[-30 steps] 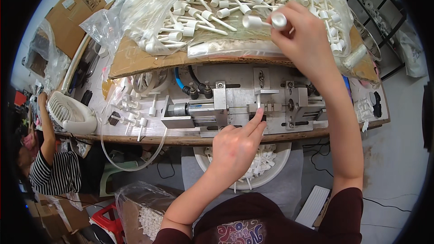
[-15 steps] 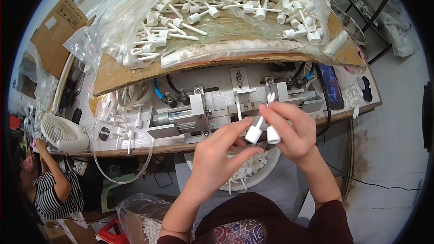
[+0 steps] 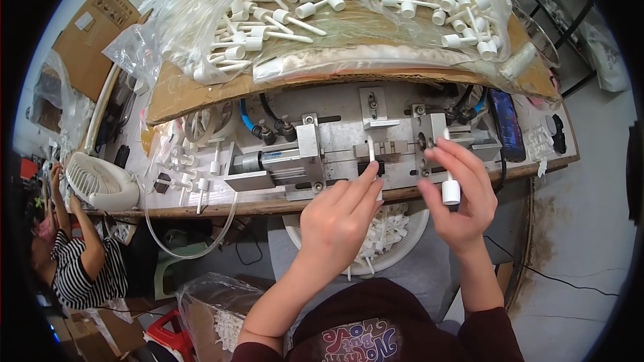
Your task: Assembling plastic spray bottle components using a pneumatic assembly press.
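My left hand is at the front of the metal clamping fixture, its fingers closed around a white ribbed cap with a stem. The stem points away from me over the middle of the fixture; the fingers mostly hide its cap. To the right, my right hand has another white ribbed cap between thumb and fingers, its stem running up behind them. Below the bench edge, a round white basket sits at my lap, holding several small white parts, partly hidden by my left hand.
A cardboard sheet above the fixture bears a plastic-lined heap of white capped stems. A phone lies right, a white fan left, beside loose capped stems. A person in a striped top sits at far left.
My right hand held two capped stems and now shows one, having moved right, apart from the left. My left hand's fingers have come together at the fixture. The view has shifted slightly.
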A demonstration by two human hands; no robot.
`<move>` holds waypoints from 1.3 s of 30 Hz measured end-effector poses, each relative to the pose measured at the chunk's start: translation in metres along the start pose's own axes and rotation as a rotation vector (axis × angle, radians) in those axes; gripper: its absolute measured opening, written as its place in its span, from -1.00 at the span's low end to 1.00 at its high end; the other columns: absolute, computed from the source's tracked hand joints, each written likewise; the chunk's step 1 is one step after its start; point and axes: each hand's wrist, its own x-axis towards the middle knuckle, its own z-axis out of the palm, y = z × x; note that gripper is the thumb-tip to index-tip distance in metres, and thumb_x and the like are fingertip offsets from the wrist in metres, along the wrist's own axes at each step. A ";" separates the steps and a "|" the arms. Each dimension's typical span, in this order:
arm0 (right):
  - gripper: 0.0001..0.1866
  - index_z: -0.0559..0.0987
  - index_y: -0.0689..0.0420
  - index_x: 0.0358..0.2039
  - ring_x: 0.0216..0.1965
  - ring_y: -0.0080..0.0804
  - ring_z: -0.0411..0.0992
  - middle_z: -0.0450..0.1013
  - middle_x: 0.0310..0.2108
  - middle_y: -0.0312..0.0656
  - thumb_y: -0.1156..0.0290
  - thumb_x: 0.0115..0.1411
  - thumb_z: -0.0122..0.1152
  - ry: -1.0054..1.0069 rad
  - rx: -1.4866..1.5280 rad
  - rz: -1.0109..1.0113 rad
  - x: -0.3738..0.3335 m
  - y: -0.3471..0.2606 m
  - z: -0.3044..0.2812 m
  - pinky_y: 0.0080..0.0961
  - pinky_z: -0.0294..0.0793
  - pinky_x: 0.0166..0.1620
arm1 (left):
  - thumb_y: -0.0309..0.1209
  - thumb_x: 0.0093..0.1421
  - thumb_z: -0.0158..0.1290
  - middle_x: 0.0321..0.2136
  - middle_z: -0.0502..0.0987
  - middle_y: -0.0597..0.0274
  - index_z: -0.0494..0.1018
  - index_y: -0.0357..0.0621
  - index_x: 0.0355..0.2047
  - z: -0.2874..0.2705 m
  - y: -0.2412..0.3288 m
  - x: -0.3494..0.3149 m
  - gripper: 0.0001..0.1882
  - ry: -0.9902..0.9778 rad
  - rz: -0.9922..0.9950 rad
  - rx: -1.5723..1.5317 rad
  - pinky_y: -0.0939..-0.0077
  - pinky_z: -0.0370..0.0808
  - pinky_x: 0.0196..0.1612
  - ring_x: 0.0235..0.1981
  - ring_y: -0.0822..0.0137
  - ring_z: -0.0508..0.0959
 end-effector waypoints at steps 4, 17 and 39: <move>-0.36 0.45 0.45 0.14 0.12 0.02 0.46 0.45 0.08 0.24 0.26 0.17 0.33 -0.039 0.147 -0.027 -0.001 -0.003 -0.007 -0.21 0.41 0.18 | -0.46 -0.05 0.33 0.01 0.62 0.17 0.63 -0.22 -0.21 0.003 0.002 0.007 -0.67 -0.057 -0.007 0.098 0.50 0.48 -0.45 -0.56 0.34 0.57; -0.60 0.60 0.26 -0.11 -0.01 -0.17 0.54 0.48 0.06 0.09 0.64 -0.02 0.44 -0.130 0.144 0.094 -0.007 -0.014 -0.001 -0.28 0.61 -0.03 | -0.42 0.00 0.34 -0.10 0.66 0.22 0.65 -0.13 -0.22 -0.004 -0.003 0.014 -0.71 -0.095 -0.045 0.029 0.52 0.50 -0.47 -0.61 0.34 0.56; -0.82 0.58 0.25 -0.35 -0.62 -0.63 0.41 0.58 -0.01 0.01 0.52 -0.03 0.23 -0.367 -0.350 -0.241 0.006 -0.020 0.037 -0.62 0.31 -0.48 | -0.58 0.15 0.05 -0.13 0.64 0.24 0.65 -0.06 -0.17 -0.044 -0.130 0.166 -0.71 -0.017 0.035 0.561 0.25 0.54 -0.01 -0.08 0.11 0.59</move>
